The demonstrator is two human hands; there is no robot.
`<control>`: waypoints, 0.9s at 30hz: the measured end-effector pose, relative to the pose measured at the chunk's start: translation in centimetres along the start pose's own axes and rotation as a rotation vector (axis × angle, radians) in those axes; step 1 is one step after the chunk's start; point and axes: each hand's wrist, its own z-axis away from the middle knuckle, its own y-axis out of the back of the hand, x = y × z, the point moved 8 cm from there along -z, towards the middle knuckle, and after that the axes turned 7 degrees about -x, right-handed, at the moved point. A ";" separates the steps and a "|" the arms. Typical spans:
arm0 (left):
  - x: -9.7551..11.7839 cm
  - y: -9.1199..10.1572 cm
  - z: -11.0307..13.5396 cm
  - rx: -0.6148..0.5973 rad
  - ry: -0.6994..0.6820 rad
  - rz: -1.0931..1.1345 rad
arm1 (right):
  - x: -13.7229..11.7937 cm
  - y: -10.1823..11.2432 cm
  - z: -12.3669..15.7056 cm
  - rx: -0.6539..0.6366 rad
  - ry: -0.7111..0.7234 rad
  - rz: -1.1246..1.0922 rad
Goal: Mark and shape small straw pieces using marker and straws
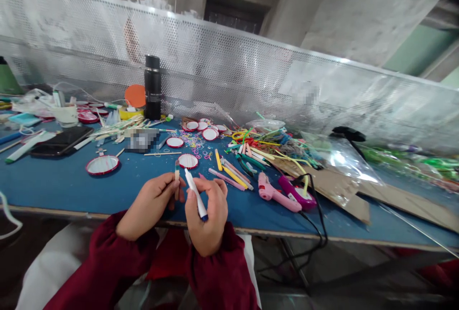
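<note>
Between the thumb and fingers of my left hand (152,204) is a short wooden stick (177,171), held upright, pale with a dark green part near its top. My right hand (211,210) grips a white marker pen (194,190) with a blue end toward me. The pen's tip points up and left, close to the stick; whether they touch I cannot tell. Just beyond both hands lies a round white lid with a red rim (188,160). Yellow and pink pens (234,176) lie to the right of my right hand.
A pink glue gun (276,194) with a black cable lies at the right, beside a purple object (297,193). Behind are a black bottle (152,87), small coloured loops (195,143) and a pile of pipe cleaners (272,142). A phone (62,141) rests at left; cardboard (330,183) lies right.
</note>
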 end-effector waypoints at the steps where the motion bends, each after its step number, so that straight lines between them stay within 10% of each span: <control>1: 0.0 0.0 0.0 -0.002 -0.004 -0.005 | 0.1 0.0 0.1 0.010 0.001 -0.003; 27: -0.1 -0.3 -0.1 -0.013 -0.028 -0.038 | -0.1 -0.8 -0.1 -0.092 0.011 -0.041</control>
